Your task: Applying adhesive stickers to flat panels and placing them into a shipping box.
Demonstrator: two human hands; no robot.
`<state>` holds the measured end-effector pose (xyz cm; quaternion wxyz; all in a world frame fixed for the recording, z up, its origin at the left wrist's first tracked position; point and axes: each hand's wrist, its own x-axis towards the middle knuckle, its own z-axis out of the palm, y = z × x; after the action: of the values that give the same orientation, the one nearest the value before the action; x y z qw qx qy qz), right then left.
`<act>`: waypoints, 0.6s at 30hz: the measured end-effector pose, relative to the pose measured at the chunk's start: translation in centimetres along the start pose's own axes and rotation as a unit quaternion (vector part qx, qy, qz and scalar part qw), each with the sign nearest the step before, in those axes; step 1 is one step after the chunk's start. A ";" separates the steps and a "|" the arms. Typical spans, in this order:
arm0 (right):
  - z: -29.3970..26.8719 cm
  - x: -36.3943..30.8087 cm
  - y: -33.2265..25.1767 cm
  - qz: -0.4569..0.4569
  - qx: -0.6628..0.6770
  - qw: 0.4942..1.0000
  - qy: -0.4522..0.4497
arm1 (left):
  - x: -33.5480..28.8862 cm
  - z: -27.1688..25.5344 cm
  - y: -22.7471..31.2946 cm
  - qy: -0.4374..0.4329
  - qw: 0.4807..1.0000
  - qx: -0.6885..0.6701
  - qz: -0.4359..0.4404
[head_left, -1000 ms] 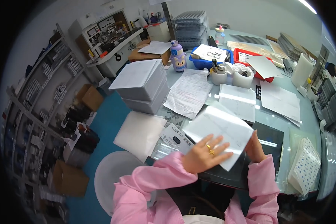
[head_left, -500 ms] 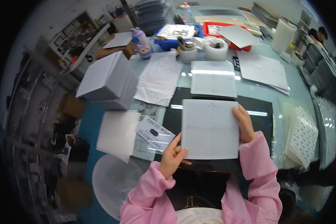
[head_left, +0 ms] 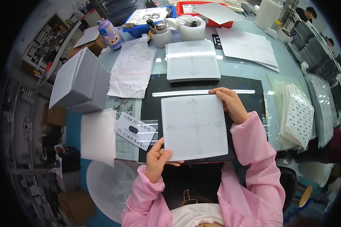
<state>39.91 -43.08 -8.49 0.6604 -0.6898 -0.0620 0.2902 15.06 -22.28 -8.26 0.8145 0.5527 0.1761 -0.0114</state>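
A flat whitish sheet stack (head_left: 195, 126), printed with fine dotted lines and a cross of axes, lies over a black mat (head_left: 250, 85). My left hand (head_left: 159, 159) grips its lower left corner, thumb on top and fingers beneath. At the upper right corner my right hand (head_left: 230, 103) holds its edge, fingertips reaching over the far edge and the thumb at the side. Just beyond stands a similar printed stack (head_left: 193, 64). Left of my left hand is a white label card (head_left: 134, 130) with a dark oval in it.
A tall block of white sheets (head_left: 77, 81) stands at the left, with white foam sheets (head_left: 98, 136) nearer. Behind are a creased paper (head_left: 132, 68), a blue tray (head_left: 129, 28) and a red tray (head_left: 225, 24). At the right lies a blue-dotted stack (head_left: 297, 115). A clear bin (head_left: 106, 185) sits below the table edge.
My right hand has moved from the right edge up to the far corner of the sheet stack. My left hand keeps the lower left corner. The whole view has shifted, so surroundings appear further left.
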 end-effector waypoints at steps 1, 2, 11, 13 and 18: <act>-0.1 0.1 0.0 0.000 0.001 1.000 0.001 | 0.1 -0.1 0.0 0.000 1.000 0.001 -0.001; -0.1 0.0 -0.2 0.007 0.000 1.000 0.006 | 0.1 -0.1 -0.1 0.000 1.000 0.002 -0.003; 0.4 0.3 0.0 0.004 0.007 1.000 0.001 | -0.2 -0.6 0.3 0.005 1.000 0.002 -0.009; 0.3 -0.1 -0.3 -0.012 -0.002 1.000 0.017 | 0.0 -0.6 0.2 0.007 1.000 -0.006 -0.010; 0.2 -0.4 -0.6 -0.004 0.002 1.000 0.009 | -0.2 -0.7 0.0 -0.016 1.000 -0.009 -0.011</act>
<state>39.65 -43.01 -7.83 0.6636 -0.6908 -0.0582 0.2813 14.68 -21.72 -8.45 0.8221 0.5430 0.1689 -0.0278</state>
